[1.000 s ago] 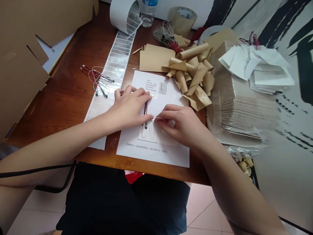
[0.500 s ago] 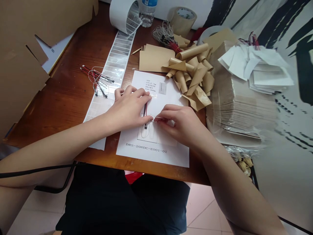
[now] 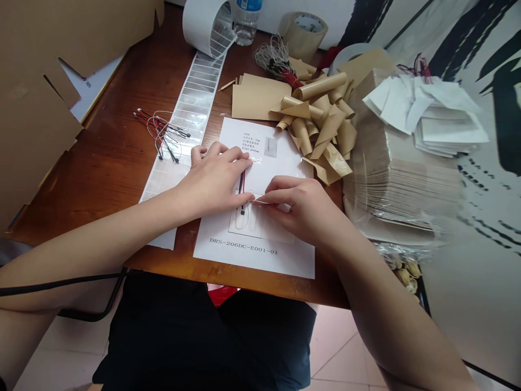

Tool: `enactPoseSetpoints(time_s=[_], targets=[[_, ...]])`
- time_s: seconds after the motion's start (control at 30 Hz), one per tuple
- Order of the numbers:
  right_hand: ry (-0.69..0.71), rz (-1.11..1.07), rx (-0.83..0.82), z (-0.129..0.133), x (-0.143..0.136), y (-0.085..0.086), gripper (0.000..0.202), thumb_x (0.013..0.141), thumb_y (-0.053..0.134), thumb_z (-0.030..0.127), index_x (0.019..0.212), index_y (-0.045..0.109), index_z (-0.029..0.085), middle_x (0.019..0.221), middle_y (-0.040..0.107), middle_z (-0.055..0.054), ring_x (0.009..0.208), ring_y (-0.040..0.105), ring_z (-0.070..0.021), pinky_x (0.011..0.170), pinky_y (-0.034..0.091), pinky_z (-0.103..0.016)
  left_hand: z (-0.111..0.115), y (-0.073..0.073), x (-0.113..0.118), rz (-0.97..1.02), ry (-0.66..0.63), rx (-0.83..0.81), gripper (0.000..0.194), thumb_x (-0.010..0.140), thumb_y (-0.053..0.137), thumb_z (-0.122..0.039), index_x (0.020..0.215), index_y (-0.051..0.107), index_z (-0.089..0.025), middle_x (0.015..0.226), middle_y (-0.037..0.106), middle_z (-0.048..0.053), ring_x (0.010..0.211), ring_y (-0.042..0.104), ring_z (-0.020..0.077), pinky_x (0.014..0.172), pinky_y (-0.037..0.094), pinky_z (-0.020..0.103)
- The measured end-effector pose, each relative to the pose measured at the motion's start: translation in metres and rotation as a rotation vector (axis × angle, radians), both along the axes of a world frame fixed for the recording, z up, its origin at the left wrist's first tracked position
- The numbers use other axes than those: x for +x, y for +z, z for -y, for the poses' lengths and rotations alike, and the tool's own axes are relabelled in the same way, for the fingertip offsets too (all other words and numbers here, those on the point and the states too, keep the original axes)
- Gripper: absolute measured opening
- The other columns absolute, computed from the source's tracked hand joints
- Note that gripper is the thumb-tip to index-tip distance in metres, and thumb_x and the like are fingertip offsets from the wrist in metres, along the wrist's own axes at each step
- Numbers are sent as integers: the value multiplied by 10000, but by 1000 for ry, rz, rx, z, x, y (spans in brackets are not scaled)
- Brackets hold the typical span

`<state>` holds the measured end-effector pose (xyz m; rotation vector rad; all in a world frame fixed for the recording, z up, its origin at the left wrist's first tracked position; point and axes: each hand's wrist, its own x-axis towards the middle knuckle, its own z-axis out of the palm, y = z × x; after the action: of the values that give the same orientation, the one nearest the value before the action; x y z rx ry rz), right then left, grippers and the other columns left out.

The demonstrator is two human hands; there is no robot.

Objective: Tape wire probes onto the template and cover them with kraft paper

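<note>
The right hand (image 3: 299,203) pinched a thin white wire (image 3: 260,202) between thumb and forefinger, while the left hand (image 3: 217,179) lay spread, unclenched, its thumb against the wire. Between the hands, the strand ran lower than half a second earlier, suggesting its course was still being adjusted. It lay over a printed sheet (image 3: 301,255), beside red and black leads (image 3: 242,182) partly hidden beneath the left hand. Beyond, on the wooden table (image 3: 114,163), were more wires (image 3: 163,133), a label strip (image 3: 203,89) and curled brown paper (image 3: 321,117).
</note>
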<state>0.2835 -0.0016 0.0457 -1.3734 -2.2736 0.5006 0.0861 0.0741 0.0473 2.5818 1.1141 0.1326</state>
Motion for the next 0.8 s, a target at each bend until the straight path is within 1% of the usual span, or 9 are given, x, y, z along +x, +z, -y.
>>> enactPoseSetpoints(time_s=[0.33,0.43,0.53,0.8], targets=[[15,31,44,0,0,-2,268,923,609,102,896,849,218,774,659,-42,621,564,-126,604,420,-272,-1,0,0,0,-2,-2,576,882,681,-518,1377,644,-226,1524,567,99,1354,410,399,1069,236,580],[22,59,52,1,-1,-1,277,912,604,80,893,847,210,770,650,-43,631,562,-127,608,414,-267,-1,-1,-1,-4,-2,3,580,885,676,-525,1381,641,-226,1529,563,98,1355,409,401,1072,236,585],[25,99,47,3,-1,0,285,903,595,59,900,845,195,786,650,-50,651,571,-133,623,416,-270,-1,0,-1,-6,-11,5,576,893,663,-534,1380,640,-227,1532,560,99,1355,410,403,1075,237,591],[9,146,6,5,-2,1,291,919,574,70,941,843,177,821,649,-65,682,585,-149,654,433,-284,-1,2,-1,-20,-20,-8,558,916,622,-511,1400,628,-232,1548,548,87,1363,401,403,1084,243,598]])
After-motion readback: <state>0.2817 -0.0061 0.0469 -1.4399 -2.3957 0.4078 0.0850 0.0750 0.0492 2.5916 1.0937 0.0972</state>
